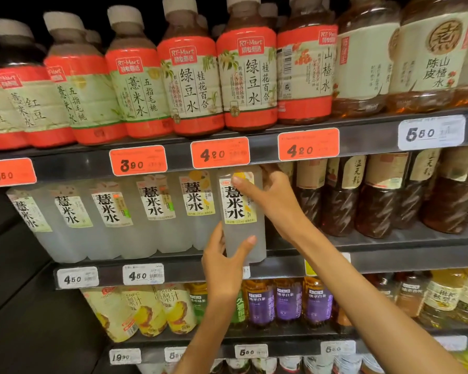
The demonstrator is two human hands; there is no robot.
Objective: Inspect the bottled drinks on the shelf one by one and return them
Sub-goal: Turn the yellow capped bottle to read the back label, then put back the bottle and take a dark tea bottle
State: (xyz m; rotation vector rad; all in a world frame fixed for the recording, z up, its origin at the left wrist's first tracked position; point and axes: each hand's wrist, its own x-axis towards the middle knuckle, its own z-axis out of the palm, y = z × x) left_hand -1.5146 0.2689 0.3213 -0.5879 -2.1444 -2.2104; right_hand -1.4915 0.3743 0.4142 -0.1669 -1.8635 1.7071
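Note:
A clear bottle of cloudy white drink [241, 211] with a white and yellow label stands upright at the front edge of the middle shelf [389, 259], at the right end of its row. My left hand [224, 261] grips its lower part, thumb on the front. My right hand [273, 201] holds its upper part from the right, thumb across the top of the label. The bottle's cap is hidden behind an orange price tag [220, 152].
Several matching cloudy bottles [152, 214] stand to the left, dark brown bottles [376, 201] to the right. Red-labelled bottles [189, 76] fill the top shelf. Yellow and purple-labelled bottles [287, 300] sit on the shelf below. Price tags line each shelf edge.

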